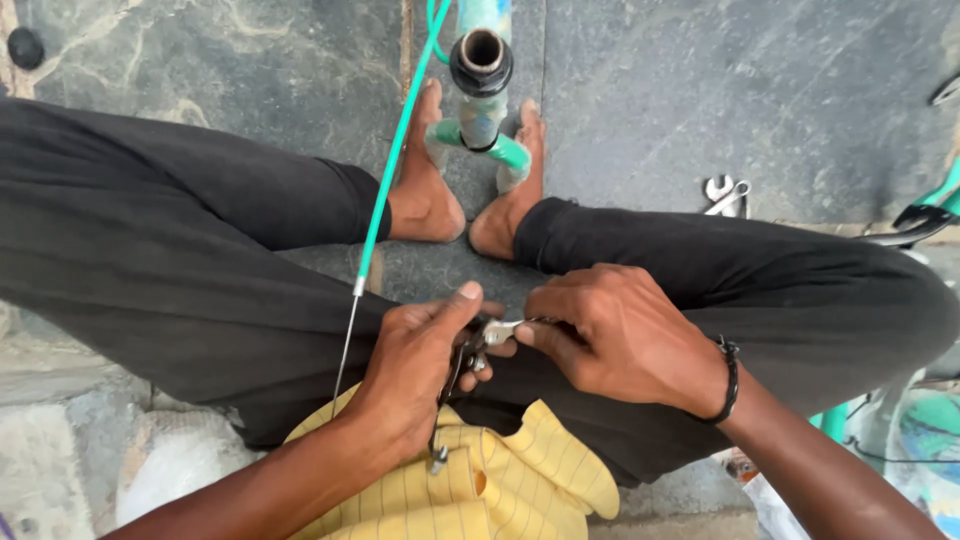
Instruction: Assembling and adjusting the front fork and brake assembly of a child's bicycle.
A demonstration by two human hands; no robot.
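Note:
My left hand (pixel 415 365) grips a small dark metal brake part (pixel 468 352) over my lap, thumb pressed on its top. My right hand (pixel 615 335) pinches a small silver spanner (pixel 503 330) set against that part. A green cable housing (pixel 395 150) runs from the top of the view down to a bare steel wire (pixel 343 350) beside my left wrist. A green bicycle fork with a black tube end (pixel 481 62) stands between my bare feet.
I sit on a grey stone floor (pixel 720 90) in black trousers and a yellow checked shirt. Two silver spanners (pixel 726 195) lie on the floor to the right. Green and black bicycle parts (pixel 930 210) sit at the right edge.

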